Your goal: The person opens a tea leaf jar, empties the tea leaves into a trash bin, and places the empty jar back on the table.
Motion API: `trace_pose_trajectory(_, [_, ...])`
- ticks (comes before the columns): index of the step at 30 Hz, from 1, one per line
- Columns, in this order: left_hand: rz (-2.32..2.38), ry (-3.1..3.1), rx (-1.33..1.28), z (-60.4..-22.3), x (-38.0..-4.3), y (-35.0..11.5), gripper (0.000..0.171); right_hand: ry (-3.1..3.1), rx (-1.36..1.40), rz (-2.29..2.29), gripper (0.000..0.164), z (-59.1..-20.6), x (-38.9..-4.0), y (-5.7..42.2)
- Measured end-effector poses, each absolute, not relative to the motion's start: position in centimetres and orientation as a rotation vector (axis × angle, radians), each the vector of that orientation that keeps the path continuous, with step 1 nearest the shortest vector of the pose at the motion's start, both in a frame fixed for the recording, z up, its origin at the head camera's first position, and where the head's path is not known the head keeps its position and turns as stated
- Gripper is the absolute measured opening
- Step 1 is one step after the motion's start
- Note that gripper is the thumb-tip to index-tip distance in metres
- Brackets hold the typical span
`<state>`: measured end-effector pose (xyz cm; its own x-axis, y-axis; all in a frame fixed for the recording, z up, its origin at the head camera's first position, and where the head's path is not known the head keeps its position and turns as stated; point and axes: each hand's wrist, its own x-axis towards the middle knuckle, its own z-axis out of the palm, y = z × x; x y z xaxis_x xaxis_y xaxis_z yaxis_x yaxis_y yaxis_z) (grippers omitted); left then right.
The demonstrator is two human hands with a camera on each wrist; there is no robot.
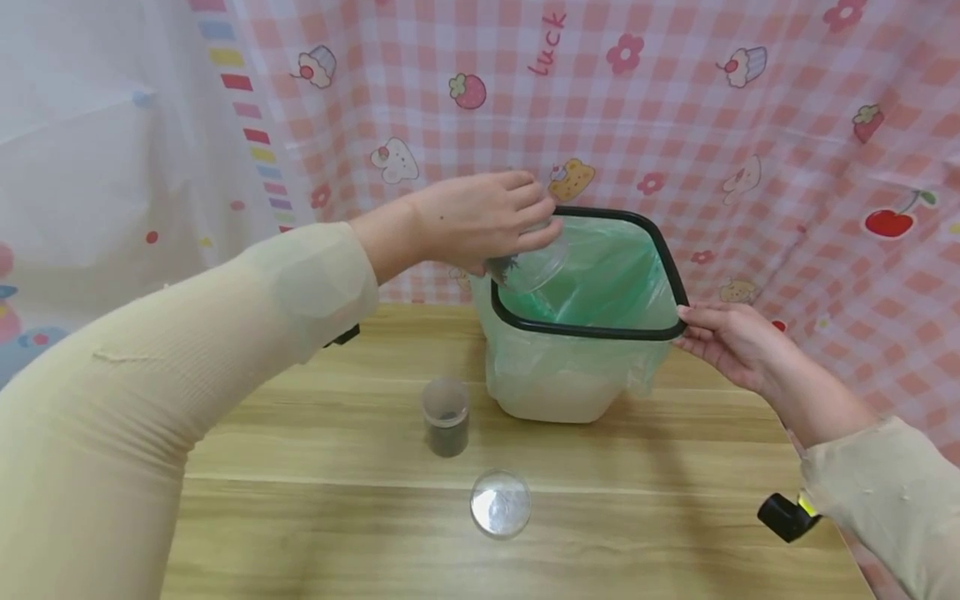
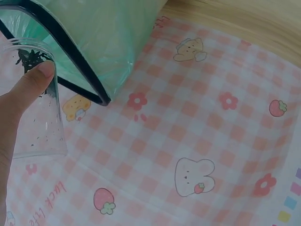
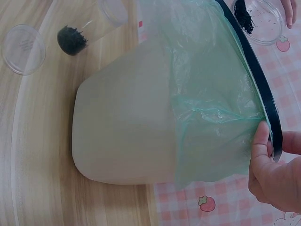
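My left hand [image 1: 487, 218] grips a clear plastic jar [image 2: 40, 127] tilted over the near-left rim of a trash can. Dark dry flakes, like tea leaves [image 2: 32, 60], lie inside near the jar's mouth, beside my thumb. The white trash can [image 1: 555, 407] is lined with a green plastic bag [image 1: 607, 267] under a black rim ring [image 1: 600, 331]. With my right hand [image 1: 731, 342] I pinch that ring and the bag at the right front corner, thumb on one side and fingers on the other.
A second clear jar [image 1: 446, 421], dark flakes at its bottom, stands upright on the wooden table [image 1: 337, 517], left of the can. In front of it lies a round clear lid [image 1: 501, 503]. A pink checked cloth [image 1: 420, 100] hangs right behind the can.
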<state>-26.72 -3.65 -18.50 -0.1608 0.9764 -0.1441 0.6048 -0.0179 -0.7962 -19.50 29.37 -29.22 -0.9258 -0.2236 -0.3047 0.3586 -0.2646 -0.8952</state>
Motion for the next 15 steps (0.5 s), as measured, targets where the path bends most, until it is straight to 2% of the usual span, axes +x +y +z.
trace_pose_trajectory(15, [1.125, -1.763, -1.679, -18.49, -26.56, -3.09, 0.093, 1.618, 0.152, -2.246, 0.016, -29.21, -19.41, 29.36])
